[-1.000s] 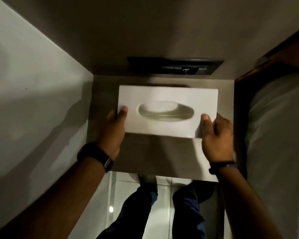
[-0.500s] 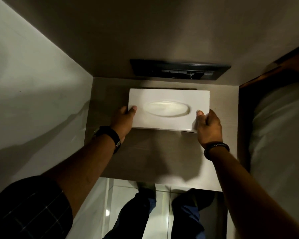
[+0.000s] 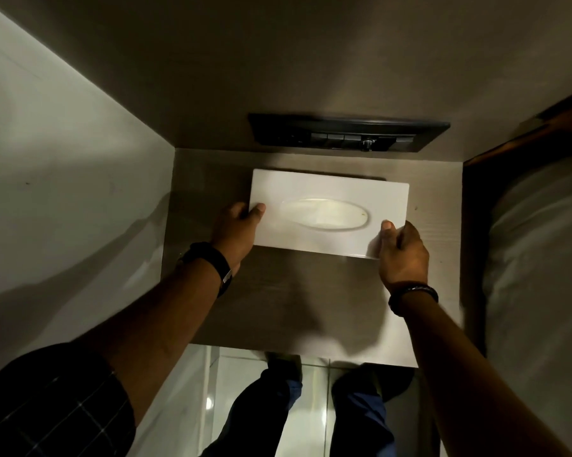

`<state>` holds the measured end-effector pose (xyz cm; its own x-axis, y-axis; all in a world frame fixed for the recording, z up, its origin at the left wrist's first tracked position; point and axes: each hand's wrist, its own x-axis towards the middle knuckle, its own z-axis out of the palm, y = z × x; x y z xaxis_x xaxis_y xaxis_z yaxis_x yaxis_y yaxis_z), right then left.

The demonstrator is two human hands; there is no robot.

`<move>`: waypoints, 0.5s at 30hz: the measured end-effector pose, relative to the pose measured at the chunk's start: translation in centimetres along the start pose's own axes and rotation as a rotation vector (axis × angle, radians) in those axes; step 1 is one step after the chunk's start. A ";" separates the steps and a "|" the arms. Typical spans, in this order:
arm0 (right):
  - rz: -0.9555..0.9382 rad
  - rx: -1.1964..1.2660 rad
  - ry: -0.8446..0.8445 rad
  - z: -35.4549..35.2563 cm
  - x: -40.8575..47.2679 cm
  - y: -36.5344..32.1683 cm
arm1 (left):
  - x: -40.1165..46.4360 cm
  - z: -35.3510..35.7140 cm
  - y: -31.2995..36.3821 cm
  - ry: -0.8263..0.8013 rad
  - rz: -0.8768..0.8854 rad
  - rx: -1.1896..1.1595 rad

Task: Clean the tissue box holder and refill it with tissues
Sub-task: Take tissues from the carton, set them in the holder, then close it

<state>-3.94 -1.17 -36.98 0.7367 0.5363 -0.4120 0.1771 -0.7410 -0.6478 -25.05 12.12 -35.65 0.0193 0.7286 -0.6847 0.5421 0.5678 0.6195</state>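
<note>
The white tissue box holder (image 3: 327,192), with an oval opening on top, lies flat on the grey-brown bedside table (image 3: 294,308) near the back wall. My left hand (image 3: 236,232) grips its left end, thumb on top. My right hand (image 3: 403,253) grips its front right corner, thumb on the top face. Pale tissue shows dimly inside the oval. Both wrists wear dark bands.
A black switch panel (image 3: 347,133) is set in the wall just behind the holder. A pale wall (image 3: 63,192) closes the left side. A bed with white linen (image 3: 541,275) lies on the right. My legs and the glossy floor (image 3: 314,407) show below the table's front edge.
Both hands have carried the holder away from me toward the back wall and brought it down flat onto the table top. The grip is unchanged.
</note>
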 end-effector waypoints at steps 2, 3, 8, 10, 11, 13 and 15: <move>-0.033 -0.034 0.005 -0.2 0.3 -0.1 | 0.1 -0.1 0.1 0.015 -0.012 -0.011; -0.043 -0.046 0.008 -0.2 0.4 -0.2 | 0.1 -0.1 0.1 0.020 -0.020 -0.019; -0.018 -0.128 -0.012 0.2 0.8 -0.8 | 0.2 -0.5 0.0 0.035 -0.016 -0.005; 0.003 -0.106 -0.036 0.2 1.0 -0.8 | 0.2 -0.6 0.0 0.032 -0.009 0.000; 0.010 -0.089 -0.054 0.1 1.1 -0.8 | 0.2 -0.7 0.0 0.024 -0.012 -0.005; 0.025 -0.042 -0.104 -0.4 1.3 -0.8 | 0.2 -0.9 0.2 -0.008 -0.035 -0.021; 0.024 0.020 -0.159 -1.0 1.6 -0.9 | 0.3 -1.2 0.6 -0.046 -0.079 -0.056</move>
<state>-2.27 -0.08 -36.43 0.6277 0.5769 -0.5226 0.1468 -0.7470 -0.6484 -25.77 13.18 -35.04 0.0170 0.6630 -0.7485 0.4952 0.6447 0.5823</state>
